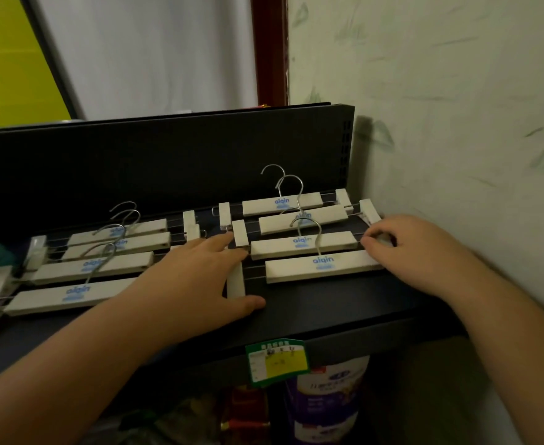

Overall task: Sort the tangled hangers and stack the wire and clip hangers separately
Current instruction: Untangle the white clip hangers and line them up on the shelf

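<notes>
Both hands on right clip hangers (315,239), shelf (328,313).
Left hand (200,277) spread flat; right hand (415,248) pinching end clip (380,239); hooks may snag.

Both forearms reach forward — the left hand (200,271) lies flat with fingers spread, the right hand (415,252) has its fingers curled under.

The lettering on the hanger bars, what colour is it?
Light blue, on the white bar of each clip hanger; it shows best in the head view, on the nearest right hanger.
</notes>
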Motion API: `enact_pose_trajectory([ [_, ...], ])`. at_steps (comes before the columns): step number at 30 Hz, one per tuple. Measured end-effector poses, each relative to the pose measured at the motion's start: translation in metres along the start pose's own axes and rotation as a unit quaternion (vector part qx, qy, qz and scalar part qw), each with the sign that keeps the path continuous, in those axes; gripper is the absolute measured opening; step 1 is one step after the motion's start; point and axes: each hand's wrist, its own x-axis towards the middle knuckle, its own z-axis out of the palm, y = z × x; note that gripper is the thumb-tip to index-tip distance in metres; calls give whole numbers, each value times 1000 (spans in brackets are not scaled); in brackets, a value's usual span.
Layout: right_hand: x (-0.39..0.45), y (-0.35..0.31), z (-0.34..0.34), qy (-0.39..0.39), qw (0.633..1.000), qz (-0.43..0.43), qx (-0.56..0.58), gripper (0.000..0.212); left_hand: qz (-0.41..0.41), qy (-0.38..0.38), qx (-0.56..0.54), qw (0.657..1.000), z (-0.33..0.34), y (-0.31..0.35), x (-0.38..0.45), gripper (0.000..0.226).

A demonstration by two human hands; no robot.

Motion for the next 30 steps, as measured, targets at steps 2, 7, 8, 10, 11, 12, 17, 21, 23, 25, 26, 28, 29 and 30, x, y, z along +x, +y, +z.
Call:
enact_pose_trajectory([
  [2,1,0,-1,5,1000,1,5,18,-3,-6,-4,1000,-1,-1,1,87],
  [7,13,-5,-10,38,997,45,39,42,-14,20,3,1000,2,-5,4,82],
  [8,20,-6,-11,41,998,45,28,45,-18,30,0,999,3,-6,4,79],
  [10,39,-9,-13,29,999,28,8,45,-21,39,-5,999,4,-6,6,76],
  [11,49,-10,-12,16,1000,19,3,45,-18,43,-3,999,4,-5,8,75],
  [12,58,-13,-12,-4,1000,14,-7,47,-12,51,-2,999,3,-4,10,73],
  [17,90,-14,-11,-82,994,18,-74,48,34,80,-52,995,-8,9,33,41],
  [21,100,-11,-10,-85,993,-8,-82,37,30,18,-42,999,-17,8,53,34],
  [23,103,-11,-8,-76,994,-19,-82,35,36,7,-40,999,-20,4,61,32],
  [25,107,-11,-6,-68,993,-30,-87,33,41,-10,-38,998,-21,1,66,32],
  [26,109,-11,-5,-67,993,-34,-92,33,41,-14,-37,998,-21,-1,68,33],
  [28,114,-11,-4,-67,991,-40,-112,34,38,-12,-44,998,-19,-3,72,34],
  [29,116,-12,-4,-66,988,-45,-129,36,36,-10,-53,998,-18,-4,73,34],
  [30,117,-12,-4,-61,986,-52,-148,37,34,-7,-64,997,-17,-4,74,34],
])
